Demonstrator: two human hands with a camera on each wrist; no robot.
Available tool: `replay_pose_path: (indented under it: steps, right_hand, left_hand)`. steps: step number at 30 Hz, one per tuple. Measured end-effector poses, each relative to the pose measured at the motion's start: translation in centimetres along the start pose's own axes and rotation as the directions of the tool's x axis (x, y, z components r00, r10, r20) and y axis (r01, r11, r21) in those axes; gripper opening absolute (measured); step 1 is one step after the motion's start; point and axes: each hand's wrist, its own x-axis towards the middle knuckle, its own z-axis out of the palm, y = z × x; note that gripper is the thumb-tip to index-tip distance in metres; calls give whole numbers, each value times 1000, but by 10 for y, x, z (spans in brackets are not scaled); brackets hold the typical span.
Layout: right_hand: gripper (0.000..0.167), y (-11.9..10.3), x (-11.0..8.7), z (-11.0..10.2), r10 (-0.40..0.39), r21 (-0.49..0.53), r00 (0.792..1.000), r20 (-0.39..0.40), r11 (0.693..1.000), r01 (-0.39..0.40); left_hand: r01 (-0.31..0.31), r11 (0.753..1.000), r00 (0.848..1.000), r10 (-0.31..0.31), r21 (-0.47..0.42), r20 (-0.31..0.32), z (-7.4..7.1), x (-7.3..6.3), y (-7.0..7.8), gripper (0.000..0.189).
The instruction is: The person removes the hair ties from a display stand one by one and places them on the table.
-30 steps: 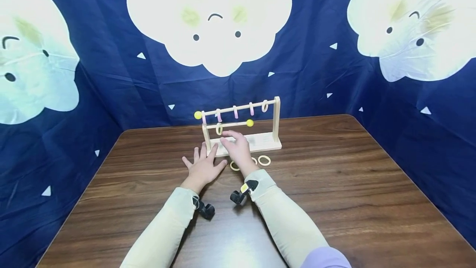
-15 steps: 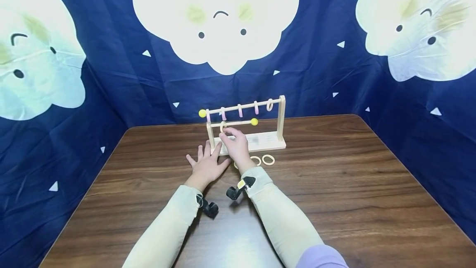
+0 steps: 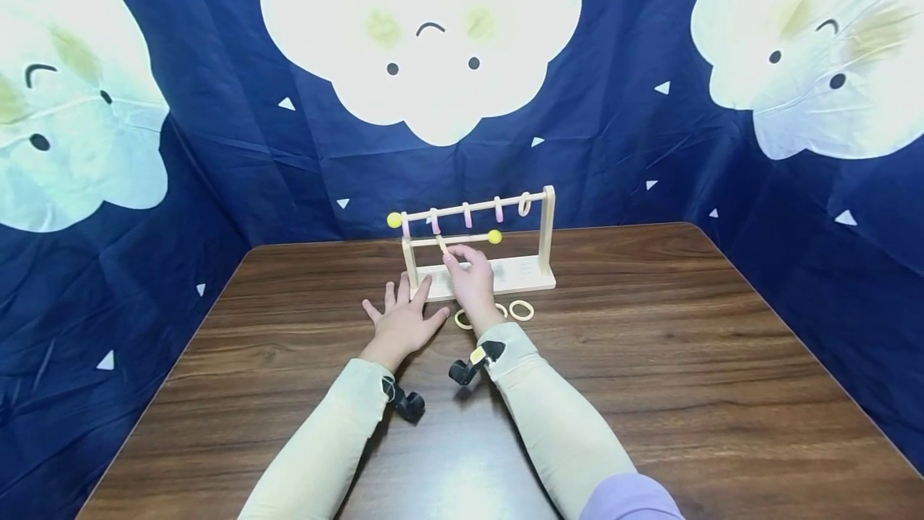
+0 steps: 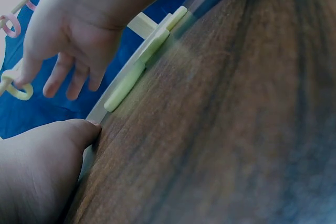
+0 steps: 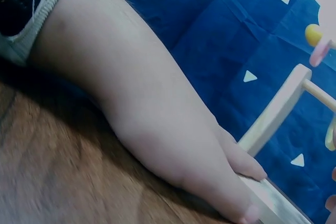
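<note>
My right hand (image 3: 472,283) grasps yellow ring (image 3: 443,245) between thumb and fingers; ring encircles lower rod (image 3: 468,239), at 11 o'clock from hand. My left hand (image 3: 401,327) at 8 o'clock from right: relaxed, fingers spread, index finger over base (image 3: 516,274) of wooden stand (image 3: 546,227). Three loose rings (image 4: 156,45) on table (image 3: 650,359), 4 to 6 o'clock. Yellow ball (image 3: 494,237) on lower rod end, 1 o'clock. Upper rod (image 3: 451,211), 12 o'clock: four pink rings (image 3: 468,216), one pale ring (image 3: 520,205).
</note>
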Motion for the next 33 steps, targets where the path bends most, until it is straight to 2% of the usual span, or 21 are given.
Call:
replay_pose_path:
  steps: [4,11,18,27,33]
  right_hand:
    - [16,5,4,-9,-15,-4,999,-35,1000,15]
    - [15,9,6,-23,26,5,996,-90,1000,-26]
    - [14,13,7,-35,24,33,988,-149,999,-19]
    - [15,20,8,-44,44,47,983,-178,998,-36]
    - [14,19,7,-50,38,65,974,-224,998,-24]
  left_hand:
    - [2,1000,1000,-2,1,5,1,0,0,81]
    - [7,1000,1000,-7,5,22,0,0,0,83]
    - [-2,1000,1000,2,-5,17,-2,-1,1,83]
    - [-2,1000,1000,2,-6,25,-2,-1,0,83]
    - [-3,1000,1000,3,-7,31,-3,-1,1,83]
